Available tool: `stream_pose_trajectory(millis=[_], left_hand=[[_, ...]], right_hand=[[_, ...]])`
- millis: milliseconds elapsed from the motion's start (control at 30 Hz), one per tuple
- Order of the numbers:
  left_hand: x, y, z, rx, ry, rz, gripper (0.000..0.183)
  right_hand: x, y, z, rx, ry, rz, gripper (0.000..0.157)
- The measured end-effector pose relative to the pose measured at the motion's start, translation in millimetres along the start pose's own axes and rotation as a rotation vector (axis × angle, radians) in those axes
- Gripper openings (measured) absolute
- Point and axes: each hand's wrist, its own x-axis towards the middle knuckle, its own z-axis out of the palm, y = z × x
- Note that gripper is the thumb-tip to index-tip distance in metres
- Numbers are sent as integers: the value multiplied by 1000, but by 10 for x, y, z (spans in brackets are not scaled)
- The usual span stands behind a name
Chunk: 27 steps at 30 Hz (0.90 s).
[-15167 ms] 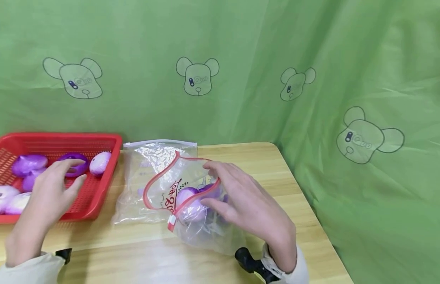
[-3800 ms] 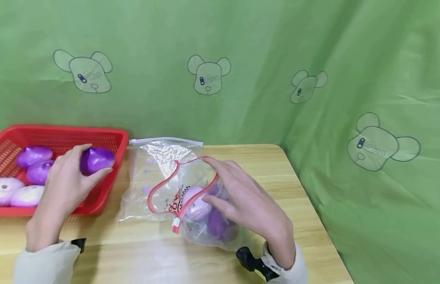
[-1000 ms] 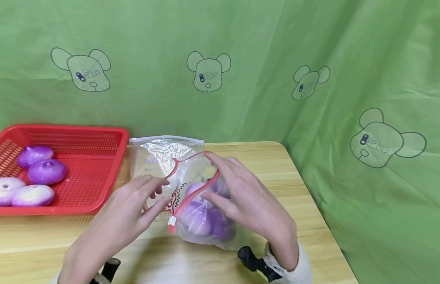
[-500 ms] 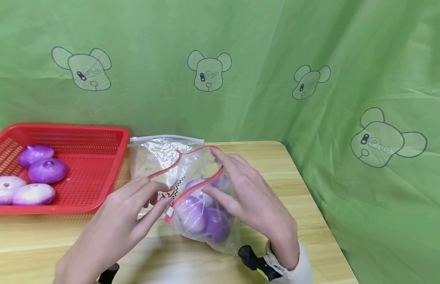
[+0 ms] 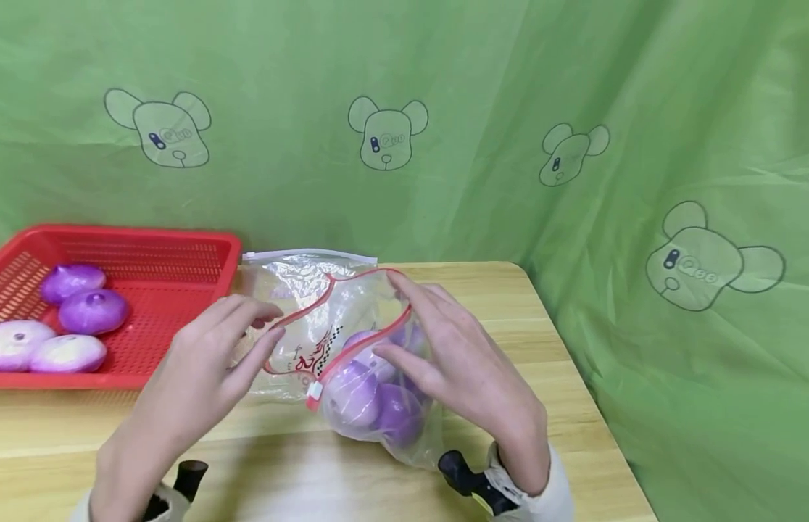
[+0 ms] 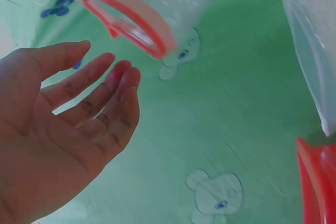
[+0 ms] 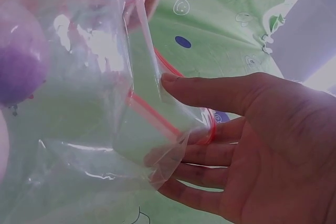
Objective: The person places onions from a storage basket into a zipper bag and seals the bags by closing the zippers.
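A clear zip bag [image 5: 359, 428] with a red rim and white slider [image 5: 314, 390] holds several purple onions [image 5: 399, 415]. Its mouth gapes toward the left. My right hand [image 5: 459, 362] holds the right end of the rim between thumb and fingers; in the right wrist view the thumb [image 7: 210, 92] lies on the plastic and the fingertips touch the bag. My left hand [image 5: 202, 355] is just left of the bag's mouth, holding nothing, its fingers loosely bent. The left wrist view shows a gap between those fingers and the red rim [image 6: 131, 11].
A red basket [image 5: 212, 304] at the left holds purple onions [image 5: 93, 310] and paler ones [image 5: 68, 354]. Another clear bag [image 5: 306, 255] with a whitish zip lies flat behind the red-rimmed one. A green curtain [image 5: 280, 196] hangs behind and right of the wooden table [image 5: 261, 478].
My left hand gripped a purple onion over the basket earlier, moved to the bag's mouth, then drew back left with nothing. The basket holds fewer onions, the bag more. My right hand stays on the rim.
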Motion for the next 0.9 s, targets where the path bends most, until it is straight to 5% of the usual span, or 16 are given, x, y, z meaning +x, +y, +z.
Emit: stream_pose_trajectory(millis=[433, 700, 900], left_hand=[[-66, -559, 52, 17, -47, -181, 24], [-202, -936, 117, 107, -96, -207, 24], [-218, -1277, 19, 156, -130, -259, 26]], right_hand=[[15, -7, 40, 1, -26, 6, 82], [18, -6, 27, -6, -30, 7, 81], [7, -3, 12, -8, -34, 7, 80]])
